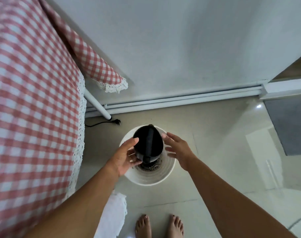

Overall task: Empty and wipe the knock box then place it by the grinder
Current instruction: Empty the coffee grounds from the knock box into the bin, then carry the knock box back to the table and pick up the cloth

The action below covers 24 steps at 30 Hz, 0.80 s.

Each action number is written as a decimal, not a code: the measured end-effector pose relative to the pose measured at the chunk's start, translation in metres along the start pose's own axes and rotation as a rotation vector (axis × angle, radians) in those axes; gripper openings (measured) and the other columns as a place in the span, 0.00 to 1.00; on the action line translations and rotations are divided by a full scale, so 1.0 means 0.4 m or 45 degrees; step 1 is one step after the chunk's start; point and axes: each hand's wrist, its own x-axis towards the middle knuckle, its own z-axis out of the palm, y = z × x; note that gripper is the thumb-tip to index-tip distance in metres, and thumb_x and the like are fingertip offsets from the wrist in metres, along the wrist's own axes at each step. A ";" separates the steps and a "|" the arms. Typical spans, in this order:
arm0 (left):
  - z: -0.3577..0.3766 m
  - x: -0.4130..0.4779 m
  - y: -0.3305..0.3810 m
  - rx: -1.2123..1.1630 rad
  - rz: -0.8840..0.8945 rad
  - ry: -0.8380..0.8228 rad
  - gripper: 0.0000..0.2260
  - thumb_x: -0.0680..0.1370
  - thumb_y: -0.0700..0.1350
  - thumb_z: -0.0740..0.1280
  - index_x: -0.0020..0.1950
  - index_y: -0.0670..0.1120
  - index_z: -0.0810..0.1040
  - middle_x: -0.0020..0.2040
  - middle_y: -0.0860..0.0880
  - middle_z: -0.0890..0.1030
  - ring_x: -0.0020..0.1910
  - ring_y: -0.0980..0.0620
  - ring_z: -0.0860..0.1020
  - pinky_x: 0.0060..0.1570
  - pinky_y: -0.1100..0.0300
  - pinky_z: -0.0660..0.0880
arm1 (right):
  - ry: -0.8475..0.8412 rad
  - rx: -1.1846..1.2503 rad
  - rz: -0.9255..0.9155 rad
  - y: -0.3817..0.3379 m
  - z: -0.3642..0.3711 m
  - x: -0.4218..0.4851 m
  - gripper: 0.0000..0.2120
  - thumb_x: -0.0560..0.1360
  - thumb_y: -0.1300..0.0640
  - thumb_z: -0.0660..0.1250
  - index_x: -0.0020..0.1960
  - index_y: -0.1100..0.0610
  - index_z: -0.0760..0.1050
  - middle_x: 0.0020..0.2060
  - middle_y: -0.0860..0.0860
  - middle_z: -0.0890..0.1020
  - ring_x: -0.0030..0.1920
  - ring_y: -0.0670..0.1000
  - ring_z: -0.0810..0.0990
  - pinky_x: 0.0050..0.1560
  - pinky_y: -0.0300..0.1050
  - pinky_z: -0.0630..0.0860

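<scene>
Step in hand, my read: dumping the grounds. The black cylindrical knock box (147, 143) is held in the air over the round white plastic bin (146, 179), which stands on the floor beside the bench with the red-and-white gingham cloth (34, 100). The left hand (124, 157) grips it, thumb on the left rim and fingers curled under the lower side. The right hand (178, 148) is open with fingers spread, just beside the box's right wall; can't tell if it touches.

To do it well:
- Keep the mouth inside the bin's rim and tip it fully over.
- Tap the wall or base firmly with the free right hand so stuck bits drop.
- Don't slacken the left grip while tapping, or the box goes into the bin.
- Check under the bar before wiping.

Box look: matte black, tilted so it reads as an oval, with a darker bar straight across the mouth. The inside is too dark to judge what's left. Dark speckled coffee grounds (150, 167) show in the bin bottom just below it. Grinder not in view.
</scene>
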 end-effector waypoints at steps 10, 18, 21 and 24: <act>0.099 -0.362 0.249 0.024 0.076 -0.179 0.41 0.51 0.59 0.84 0.61 0.49 0.78 0.53 0.44 0.82 0.54 0.43 0.80 0.65 0.36 0.71 | -0.268 -0.070 -0.056 -0.354 0.061 -0.280 0.20 0.72 0.52 0.75 0.62 0.55 0.80 0.50 0.56 0.85 0.45 0.57 0.85 0.45 0.49 0.81; 0.107 -0.700 0.405 0.065 0.274 -0.107 0.26 0.69 0.59 0.76 0.61 0.48 0.78 0.52 0.42 0.83 0.51 0.41 0.83 0.65 0.37 0.74 | -0.358 -0.217 -0.168 -0.575 0.178 -0.530 0.19 0.73 0.53 0.74 0.61 0.59 0.80 0.50 0.58 0.85 0.43 0.57 0.85 0.48 0.52 0.82; 0.117 -0.839 0.422 -0.032 0.382 -0.023 0.14 0.76 0.56 0.70 0.58 0.51 0.77 0.50 0.43 0.82 0.47 0.44 0.82 0.57 0.46 0.78 | -0.344 -0.193 -0.208 -0.628 0.234 -0.627 0.21 0.73 0.52 0.74 0.61 0.62 0.78 0.52 0.61 0.85 0.44 0.59 0.86 0.42 0.48 0.82; 0.109 -0.945 0.418 -0.137 0.470 0.070 0.27 0.63 0.63 0.77 0.58 0.55 0.76 0.54 0.43 0.76 0.47 0.44 0.78 0.55 0.46 0.77 | -0.286 -0.145 -0.262 -0.668 0.298 -0.706 0.19 0.74 0.54 0.74 0.60 0.63 0.77 0.49 0.60 0.84 0.41 0.59 0.85 0.39 0.49 0.83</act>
